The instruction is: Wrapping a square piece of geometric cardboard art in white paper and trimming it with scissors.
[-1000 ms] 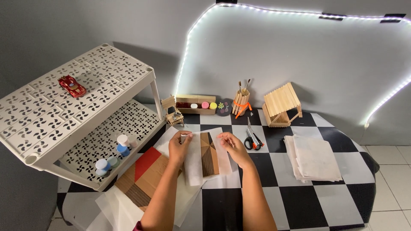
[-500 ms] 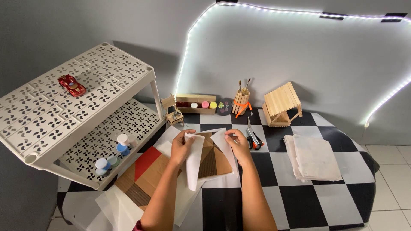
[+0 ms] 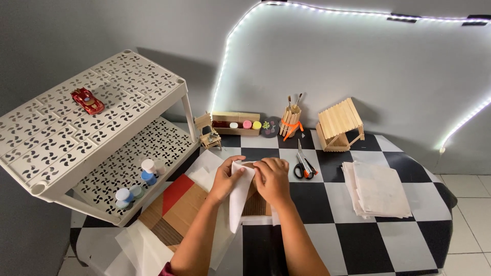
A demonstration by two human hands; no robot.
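Two hands meet over the middle of the checkered tabletop (image 3: 358,240), both pinching the same white sheet of paper (image 3: 238,197). The left hand (image 3: 228,179) has its grip closed on the sheet's upper left edge, and the right hand (image 3: 273,180) is clenched on it just beside, thumb and fingers pressed together at the fold. The sheet hangs down from that pinch toward the person, draped over a small brown cardboard piece (image 3: 255,203) that lies flat beneath it. By the look of it, the step in hand is folding or wrapping the paper around the cardboard; the next move calls for keeping the two edges lined up and pressing a clean crease without letting the sheet slip. More cardboard with a red panel (image 3: 176,194) lies to the left on loose white sheets. Scissors (image 3: 303,166) rest just right of the right hand, a stack of paper (image 3: 378,190) lies well apart to the right, and a stick-built little house (image 3: 340,124) stands at the back.
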